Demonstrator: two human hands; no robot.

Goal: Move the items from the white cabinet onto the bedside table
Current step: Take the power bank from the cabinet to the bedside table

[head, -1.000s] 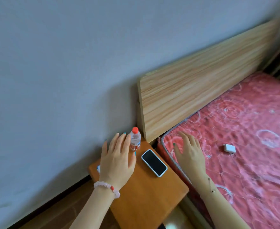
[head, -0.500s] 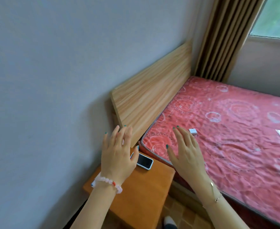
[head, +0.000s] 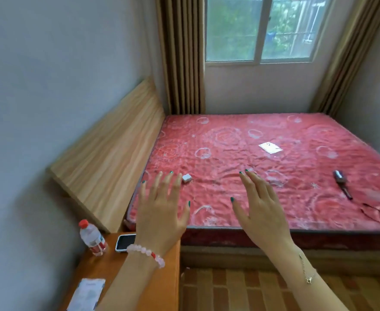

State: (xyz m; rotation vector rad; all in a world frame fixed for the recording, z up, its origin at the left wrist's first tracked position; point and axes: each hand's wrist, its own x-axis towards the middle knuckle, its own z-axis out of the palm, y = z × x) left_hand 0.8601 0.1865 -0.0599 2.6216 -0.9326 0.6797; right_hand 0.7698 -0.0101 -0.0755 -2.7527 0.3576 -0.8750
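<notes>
Hovering my left hand (head: pixel 162 212) and right hand (head: pixel 260 209), fingers (head: pixel 167 187) spread, empty; left wrist over phone (head: pixel 125 242), near bottle (head: pixel 92 237) on surface (head: pixel 117 268), careless sweep could topple it.

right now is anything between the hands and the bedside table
Nothing visible. Both hands are open and empty: the left hand is raised by the bedside table's far edge, the right hand over the mattress. A bottle, phone and white packet sit on the table.

Dark green polish covers the nails (head: pixel 188 203) of the left grip (head: pixel 162 221) and the right grip (head: pixel 263 212). Just behind the left grip is a pale pink bead bracelet (head: pixel 145 251) with red beads, and behind the right a thin gold chain (head: pixel 305 270).
</notes>
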